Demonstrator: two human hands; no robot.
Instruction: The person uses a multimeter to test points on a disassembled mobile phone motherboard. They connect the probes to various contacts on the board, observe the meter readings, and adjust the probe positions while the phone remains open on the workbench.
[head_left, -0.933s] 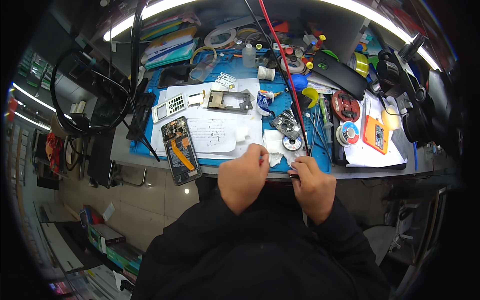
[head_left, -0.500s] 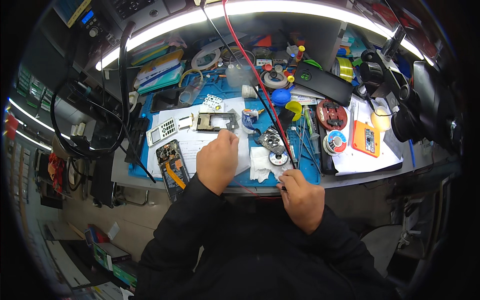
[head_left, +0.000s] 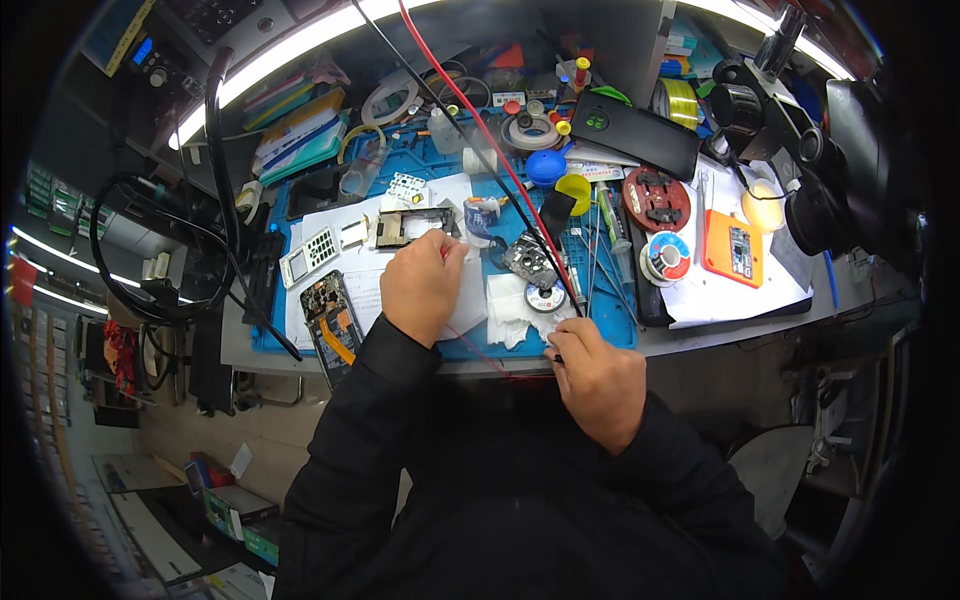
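My left hand [head_left: 421,287] is closed in a pinch just in front of an open phone frame [head_left: 413,228]. A bit of red shows at its fingertips, and a thin red wire [head_left: 470,343] trails from below that hand. At the bench's front edge my right hand [head_left: 602,382] is closed on a black cable [head_left: 487,155]; a short black end pokes out by the thumb. A thicker red cable [head_left: 450,82] comes down beside the black one. Left of my left hand lie an opened phone [head_left: 332,318] with an orange ribbon and a white keypad phone [head_left: 311,257].
White tissue [head_left: 508,312] and a camera-module-like metal part [head_left: 531,259] lie between my hands on the blue mat [head_left: 460,349]. To the right are a solder spool [head_left: 667,258], a red round holder [head_left: 657,199] and an orange block [head_left: 733,250]. A black hose [head_left: 214,130] arches at left.
The view has shifted, so the bench sits slightly further left and higher. Both hands keep their pinched shape and nearly the same place over the bench. Red now shows at my left fingertips.
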